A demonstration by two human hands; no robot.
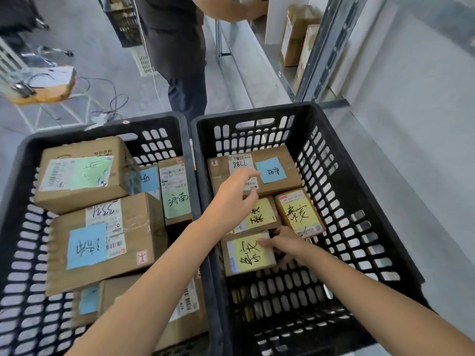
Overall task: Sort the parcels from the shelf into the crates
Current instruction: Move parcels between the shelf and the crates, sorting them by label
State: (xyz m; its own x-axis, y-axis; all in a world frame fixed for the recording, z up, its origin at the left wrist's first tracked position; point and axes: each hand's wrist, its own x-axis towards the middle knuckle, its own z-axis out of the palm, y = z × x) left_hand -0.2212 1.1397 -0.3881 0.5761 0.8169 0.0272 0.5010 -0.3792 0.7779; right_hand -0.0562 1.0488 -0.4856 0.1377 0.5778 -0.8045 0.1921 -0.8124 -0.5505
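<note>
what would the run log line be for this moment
stage: sorting | right hand: grips yellow-note parcel in right crate | left hand: open over large blue-note parcel | left crate: several parcels

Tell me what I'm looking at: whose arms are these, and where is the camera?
No machine here: a person wears one camera on the head, looking down at their own hands. The left crate holds brown parcels with blue and green notes. The right hand grips a small yellow-noted parcel inside the right crate, beside three others. The left hand hangs open above them. A second person stands by the shelf beyond.
</note>
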